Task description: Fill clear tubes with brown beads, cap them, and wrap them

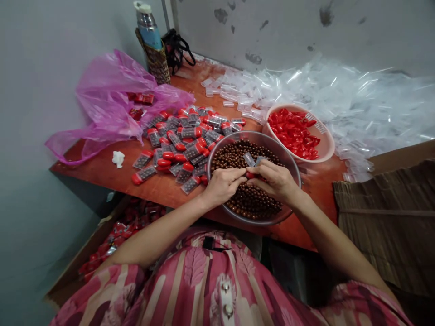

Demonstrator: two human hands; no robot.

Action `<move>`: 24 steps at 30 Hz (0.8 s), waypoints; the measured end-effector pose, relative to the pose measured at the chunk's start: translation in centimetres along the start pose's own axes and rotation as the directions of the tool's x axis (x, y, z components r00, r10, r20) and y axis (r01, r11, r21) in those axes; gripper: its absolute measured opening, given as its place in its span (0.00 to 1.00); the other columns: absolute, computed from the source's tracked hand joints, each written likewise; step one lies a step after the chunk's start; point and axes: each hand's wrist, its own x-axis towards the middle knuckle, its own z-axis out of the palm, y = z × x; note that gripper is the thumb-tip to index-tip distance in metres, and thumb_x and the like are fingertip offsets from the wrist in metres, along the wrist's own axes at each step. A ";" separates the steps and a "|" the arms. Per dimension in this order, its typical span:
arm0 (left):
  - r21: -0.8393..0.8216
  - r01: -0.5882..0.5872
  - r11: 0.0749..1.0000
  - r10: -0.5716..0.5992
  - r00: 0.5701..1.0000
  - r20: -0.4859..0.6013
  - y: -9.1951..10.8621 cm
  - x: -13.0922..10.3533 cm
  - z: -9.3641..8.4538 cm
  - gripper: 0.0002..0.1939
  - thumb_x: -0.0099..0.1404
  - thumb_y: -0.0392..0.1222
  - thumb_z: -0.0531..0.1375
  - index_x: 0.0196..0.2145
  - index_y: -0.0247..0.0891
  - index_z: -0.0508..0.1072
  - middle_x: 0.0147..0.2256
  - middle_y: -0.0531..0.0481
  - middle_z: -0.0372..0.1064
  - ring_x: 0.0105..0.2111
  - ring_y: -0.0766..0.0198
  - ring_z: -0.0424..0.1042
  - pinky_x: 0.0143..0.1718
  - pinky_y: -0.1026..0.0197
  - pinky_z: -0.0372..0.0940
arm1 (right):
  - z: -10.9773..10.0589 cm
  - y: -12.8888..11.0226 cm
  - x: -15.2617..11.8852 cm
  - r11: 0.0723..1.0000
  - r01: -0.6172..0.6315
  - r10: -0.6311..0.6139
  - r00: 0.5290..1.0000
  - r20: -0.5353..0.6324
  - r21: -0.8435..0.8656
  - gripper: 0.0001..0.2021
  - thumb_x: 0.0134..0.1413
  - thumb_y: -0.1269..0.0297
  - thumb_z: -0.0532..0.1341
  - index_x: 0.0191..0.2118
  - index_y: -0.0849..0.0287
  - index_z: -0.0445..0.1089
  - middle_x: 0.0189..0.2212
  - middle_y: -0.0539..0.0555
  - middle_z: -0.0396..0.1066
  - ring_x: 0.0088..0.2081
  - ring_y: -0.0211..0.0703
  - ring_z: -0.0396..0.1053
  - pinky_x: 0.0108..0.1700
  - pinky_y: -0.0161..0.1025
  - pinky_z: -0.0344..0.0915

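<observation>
Head view: both hands' grips (222, 183) (275, 179) pinch one clear tube (252, 160) over two bowls (292, 160).

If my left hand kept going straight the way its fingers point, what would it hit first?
Most likely the right hand and the small clear container it pinches: the left hand points right at them, fingertips nearly touching.

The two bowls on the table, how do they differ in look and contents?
The metal bowl is grey, wider and nearer, full of small brown balls; both hands work over it. The plastic bowl is pale pink, smaller and farther right, holding red caps. Both are round, upright and open.
</observation>
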 end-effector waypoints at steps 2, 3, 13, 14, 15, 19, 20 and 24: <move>-0.101 0.051 0.994 -0.055 0.998 -0.036 0.0 0.3 -0.1 0.12 0.63 0.41 0.56 0.40 0.39 0.78 0.40 0.48 0.77 0.40 0.58 0.75 0.45 0.59 0.67 | -0.4 0.1 0.6 0.990 -0.079 0.083 0.996 -0.027 0.118 0.13 0.53 0.57 0.62 0.42 0.57 0.72 0.31 0.55 0.71 0.34 0.43 0.69 0.38 0.39 0.66; -0.181 0.079 0.980 -0.090 0.995 -0.054 0.0 0.4 -0.1 0.13 0.62 0.42 0.57 0.42 0.39 0.77 0.41 0.49 0.76 0.42 0.58 0.74 0.47 0.58 0.66 | -0.7 0.1 0.8 0.966 -0.135 0.148 0.988 -0.040 0.220 0.16 0.51 0.56 0.64 0.45 0.56 0.71 0.33 0.55 0.72 0.36 0.44 0.70 0.40 0.41 0.67; -0.591 0.148 0.793 -0.243 0.966 -0.084 -0.6 0.9 0.1 0.18 0.56 0.47 0.63 0.44 0.39 0.77 0.45 0.47 0.75 0.44 0.54 0.74 0.48 0.52 0.68 | -0.2 1.6 -1.4 0.361 -0.267 0.543 0.839 0.032 0.894 0.20 0.38 0.50 0.70 0.38 0.52 0.72 0.38 0.54 0.74 0.36 0.45 0.73 0.41 0.45 0.71; -0.528 0.122 0.840 -0.203 0.974 -0.097 -0.6 0.9 0.1 0.16 0.58 0.46 0.62 0.43 0.39 0.77 0.44 0.48 0.75 0.44 0.55 0.74 0.50 0.53 0.66 | 0.0 1.7 -1.3 0.341 -0.258 0.547 0.836 0.032 0.904 0.19 0.37 0.50 0.70 0.36 0.53 0.73 0.36 0.53 0.74 0.35 0.44 0.73 0.41 0.44 0.71; -0.463 0.098 0.881 -0.162 0.982 -0.101 -0.6 0.8 0.0 0.15 0.59 0.45 0.62 0.43 0.40 0.77 0.43 0.48 0.76 0.45 0.56 0.73 0.52 0.54 0.65 | 0.1 1.7 -1.1 0.321 -0.258 0.541 0.840 0.047 0.911 0.20 0.36 0.49 0.71 0.35 0.54 0.73 0.36 0.53 0.74 0.36 0.44 0.73 0.42 0.43 0.71; -0.297 0.030 0.954 -0.063 0.993 -0.102 -0.4 0.6 -0.1 0.13 0.59 0.41 0.61 0.42 0.40 0.78 0.45 0.47 0.74 0.49 0.58 0.70 0.56 0.56 0.60 | 0.4 1.1 0.0 0.176 -0.395 0.431 0.854 0.290 0.902 0.22 0.41 0.49 0.68 0.42 0.56 0.72 0.43 0.55 0.72 0.43 0.45 0.71 0.43 0.42 0.71; -0.274 0.024 0.961 -0.054 0.993 -0.103 -0.3 0.5 -0.2 0.13 0.59 0.41 0.61 0.42 0.40 0.78 0.46 0.46 0.73 0.51 0.58 0.69 0.57 0.56 0.60 | 0.5 0.9 0.2 0.121 -0.446 0.393 0.842 0.370 0.887 0.22 0.44 0.50 0.67 0.43 0.57 0.72 0.43 0.55 0.72 0.43 0.45 0.71 0.43 0.43 0.71; -0.222 0.021 0.975 -0.044 0.994 -0.099 -0.3 0.5 -0.2 0.13 0.60 0.40 0.59 0.43 0.42 0.77 0.47 0.47 0.72 0.53 0.58 0.67 0.56 0.55 0.60 | 1.4 0.2 0.7 -0.026 -0.521 0.330 0.801 0.499 0.853 0.16 0.47 0.54 0.65 0.39 0.60 0.73 0.35 0.55 0.75 0.39 0.44 0.73 0.42 0.46 0.72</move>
